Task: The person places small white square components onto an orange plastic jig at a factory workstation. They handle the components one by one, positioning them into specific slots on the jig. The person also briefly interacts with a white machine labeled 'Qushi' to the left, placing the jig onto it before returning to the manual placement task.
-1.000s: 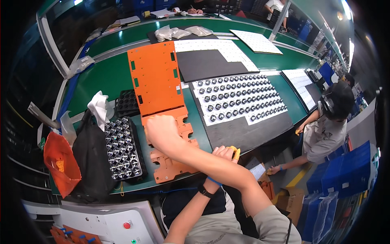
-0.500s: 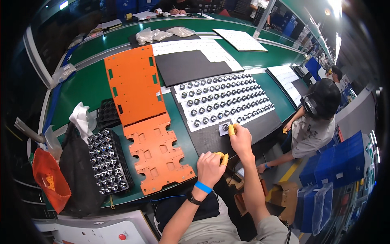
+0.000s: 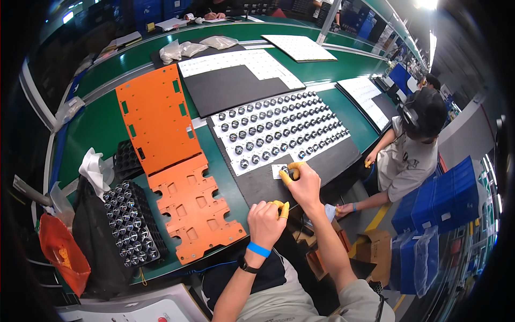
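The right hand point(image 3: 304, 185) pinches a small white square board point(image 3: 280, 170) on the dark mat point(image 3: 322, 163); the left hand point(image 3: 265, 222) rests fisted nearby.

An open brown cardboard box point(image 3: 375, 252) sits on the floor at lower right, just beside stacked blue plastic crates point(image 3: 445, 204), one of which bears a small white label point(image 3: 446, 216). Clear plastic bags point(image 3: 196, 47) lie in a row on the green desk point(image 3: 91, 129) near its far edge. At the near left corner an orange plastic bag point(image 3: 61, 257) stands against a black bag point(image 3: 96, 241), with a crumpled white bag point(image 3: 94, 169) above them
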Demonstrator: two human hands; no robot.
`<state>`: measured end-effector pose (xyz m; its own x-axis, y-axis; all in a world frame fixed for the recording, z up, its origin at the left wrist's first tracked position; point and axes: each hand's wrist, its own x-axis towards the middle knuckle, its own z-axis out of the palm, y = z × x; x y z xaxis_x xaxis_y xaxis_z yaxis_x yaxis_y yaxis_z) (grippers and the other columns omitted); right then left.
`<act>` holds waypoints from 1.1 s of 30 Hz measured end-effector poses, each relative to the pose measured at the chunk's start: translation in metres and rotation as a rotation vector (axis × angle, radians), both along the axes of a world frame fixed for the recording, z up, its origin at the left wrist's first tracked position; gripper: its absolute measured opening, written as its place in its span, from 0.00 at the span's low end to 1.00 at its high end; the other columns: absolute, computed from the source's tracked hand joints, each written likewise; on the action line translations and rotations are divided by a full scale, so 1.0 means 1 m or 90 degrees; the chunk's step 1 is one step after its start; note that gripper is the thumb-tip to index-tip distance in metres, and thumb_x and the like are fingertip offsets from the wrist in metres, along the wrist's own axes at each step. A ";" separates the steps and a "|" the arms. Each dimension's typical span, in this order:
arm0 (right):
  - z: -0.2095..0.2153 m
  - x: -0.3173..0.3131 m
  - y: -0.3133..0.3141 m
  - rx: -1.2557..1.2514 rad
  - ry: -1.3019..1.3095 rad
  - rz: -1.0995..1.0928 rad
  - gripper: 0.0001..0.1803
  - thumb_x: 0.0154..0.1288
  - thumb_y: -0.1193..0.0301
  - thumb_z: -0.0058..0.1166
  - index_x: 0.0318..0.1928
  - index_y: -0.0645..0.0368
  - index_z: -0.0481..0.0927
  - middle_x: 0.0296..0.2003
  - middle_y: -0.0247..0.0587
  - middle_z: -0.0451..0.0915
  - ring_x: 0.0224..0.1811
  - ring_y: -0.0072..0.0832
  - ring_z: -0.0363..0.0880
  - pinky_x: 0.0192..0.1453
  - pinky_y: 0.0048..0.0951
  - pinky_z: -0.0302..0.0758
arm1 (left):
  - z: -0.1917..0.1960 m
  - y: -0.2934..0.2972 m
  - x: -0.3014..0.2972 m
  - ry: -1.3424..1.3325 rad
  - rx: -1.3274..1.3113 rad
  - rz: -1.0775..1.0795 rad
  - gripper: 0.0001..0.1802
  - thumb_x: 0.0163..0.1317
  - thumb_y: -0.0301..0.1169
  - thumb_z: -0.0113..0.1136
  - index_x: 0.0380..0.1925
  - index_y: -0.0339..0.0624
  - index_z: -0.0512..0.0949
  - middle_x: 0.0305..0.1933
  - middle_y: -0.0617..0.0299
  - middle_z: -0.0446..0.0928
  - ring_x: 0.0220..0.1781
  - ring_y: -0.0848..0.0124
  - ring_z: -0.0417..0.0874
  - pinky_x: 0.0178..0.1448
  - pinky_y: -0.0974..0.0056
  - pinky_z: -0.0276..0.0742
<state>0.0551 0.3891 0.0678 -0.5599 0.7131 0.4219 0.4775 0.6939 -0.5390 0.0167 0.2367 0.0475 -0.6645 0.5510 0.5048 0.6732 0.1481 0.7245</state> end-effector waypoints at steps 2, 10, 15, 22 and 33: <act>0.003 -0.001 0.002 0.028 -0.002 -0.003 0.15 0.53 0.65 0.72 0.39 0.57 0.85 0.25 0.38 0.77 0.27 0.38 0.77 0.33 0.39 0.73 | -0.002 0.000 0.000 -0.003 -0.002 0.002 0.08 0.52 0.31 0.73 0.23 0.41 0.83 0.20 0.60 0.74 0.26 0.60 0.75 0.35 0.56 0.69; -0.001 0.006 0.032 0.139 -0.039 -0.010 0.14 0.56 0.65 0.71 0.41 0.57 0.86 0.28 0.39 0.77 0.32 0.38 0.79 0.36 0.40 0.75 | 0.000 -0.001 0.001 -0.008 -0.017 -0.004 0.10 0.56 0.33 0.71 0.22 0.42 0.82 0.21 0.59 0.76 0.28 0.60 0.76 0.36 0.56 0.69; -0.004 0.005 0.036 0.154 -0.033 0.002 0.14 0.57 0.65 0.70 0.43 0.57 0.86 0.32 0.41 0.79 0.36 0.41 0.81 0.38 0.41 0.77 | -0.001 -0.001 0.001 -0.008 -0.012 0.008 0.09 0.54 0.32 0.72 0.22 0.41 0.83 0.21 0.59 0.75 0.27 0.60 0.76 0.36 0.56 0.69; -0.001 0.002 0.037 0.114 -0.063 0.011 0.15 0.58 0.65 0.69 0.44 0.57 0.86 0.34 0.43 0.79 0.36 0.44 0.82 0.38 0.43 0.78 | 0.000 -0.002 0.001 -0.002 0.005 0.009 0.09 0.54 0.33 0.73 0.22 0.42 0.83 0.20 0.60 0.75 0.26 0.61 0.75 0.35 0.56 0.69; 0.019 -0.010 0.036 0.178 -0.082 -0.019 0.18 0.58 0.62 0.70 0.47 0.54 0.87 0.31 0.40 0.79 0.31 0.38 0.81 0.37 0.38 0.77 | 0.003 -0.003 -0.002 -0.021 0.003 -0.001 0.09 0.54 0.33 0.73 0.22 0.43 0.83 0.19 0.61 0.74 0.25 0.60 0.74 0.34 0.56 0.67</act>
